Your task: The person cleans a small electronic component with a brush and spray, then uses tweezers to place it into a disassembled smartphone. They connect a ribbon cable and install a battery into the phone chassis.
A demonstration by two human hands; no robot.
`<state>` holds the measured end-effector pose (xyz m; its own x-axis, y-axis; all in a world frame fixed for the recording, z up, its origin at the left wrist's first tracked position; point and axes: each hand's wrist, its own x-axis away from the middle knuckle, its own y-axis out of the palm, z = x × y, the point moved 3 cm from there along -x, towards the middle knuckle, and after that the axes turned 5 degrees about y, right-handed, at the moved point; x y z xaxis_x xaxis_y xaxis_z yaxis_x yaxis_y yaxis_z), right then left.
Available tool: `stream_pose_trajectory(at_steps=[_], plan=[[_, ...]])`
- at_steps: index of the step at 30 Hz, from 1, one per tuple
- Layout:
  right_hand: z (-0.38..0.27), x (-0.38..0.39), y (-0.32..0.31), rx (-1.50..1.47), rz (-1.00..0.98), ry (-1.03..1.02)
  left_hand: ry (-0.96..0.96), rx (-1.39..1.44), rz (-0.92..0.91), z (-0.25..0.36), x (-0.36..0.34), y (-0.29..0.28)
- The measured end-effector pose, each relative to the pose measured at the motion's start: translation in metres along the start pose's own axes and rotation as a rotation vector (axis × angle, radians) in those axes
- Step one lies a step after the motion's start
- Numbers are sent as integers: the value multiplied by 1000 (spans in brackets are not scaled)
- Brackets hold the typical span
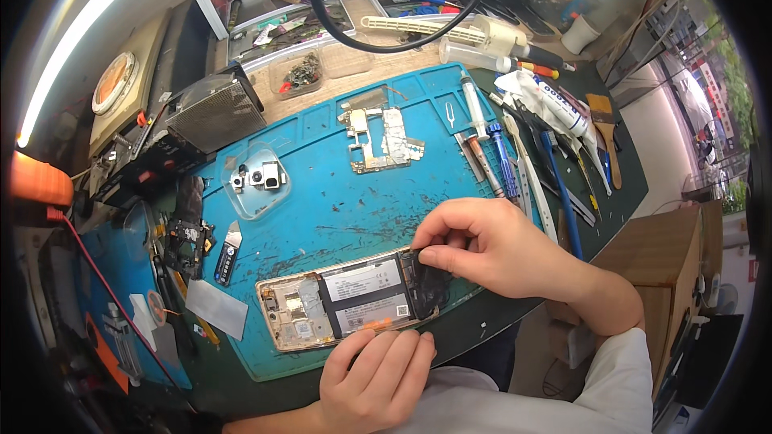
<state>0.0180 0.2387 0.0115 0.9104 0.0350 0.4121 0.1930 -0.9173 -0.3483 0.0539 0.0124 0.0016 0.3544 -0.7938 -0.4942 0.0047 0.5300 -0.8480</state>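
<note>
An opened smartphone (310, 305) lies on the blue work mat, its back off and its battery (366, 285) showing between bare metal and a dark end section. The curled fingers of my left hand (374, 378) rest against its near long edge and steady it. At the phone's right end, the thumb and forefinger of my right hand (482, 245) pinch together over the far corner, beside a black piece (433, 283). What sits between those fingertips is too small to make out. Farther back on the mat lies a metal phone board or frame (382, 141).
Left of it, a clear dish (259, 181) holds small camera modules. Screwdrivers (503, 161), a syringe (473, 104), tweezers and a brush (607, 133) crowd the right side. A utility blade (229, 253) and loose parts lie at left. A black cable (386, 50) loops overhead.
</note>
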Motion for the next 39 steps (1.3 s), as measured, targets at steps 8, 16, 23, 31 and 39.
stream_pose_trajectory(at_steps=[8, 16, 23, 31, 39], plan=[[0, 5, -15, -150, -168, 59, 5, -10, -5, -1, -3, -1], [3, 10, -35, -356, 56, -24, 1, -42, -13, 0, -3, 0], [8, 13, -24, -206, 98, -85, -7, -63, -44, 2, -3, 1], [0, 14, -13, -136, 89, -50, -17, -79, -66, 4, -5, 1], [1, 13, -10, -121, 57, -51, -43, -92, -76, 3, -4, 2]])
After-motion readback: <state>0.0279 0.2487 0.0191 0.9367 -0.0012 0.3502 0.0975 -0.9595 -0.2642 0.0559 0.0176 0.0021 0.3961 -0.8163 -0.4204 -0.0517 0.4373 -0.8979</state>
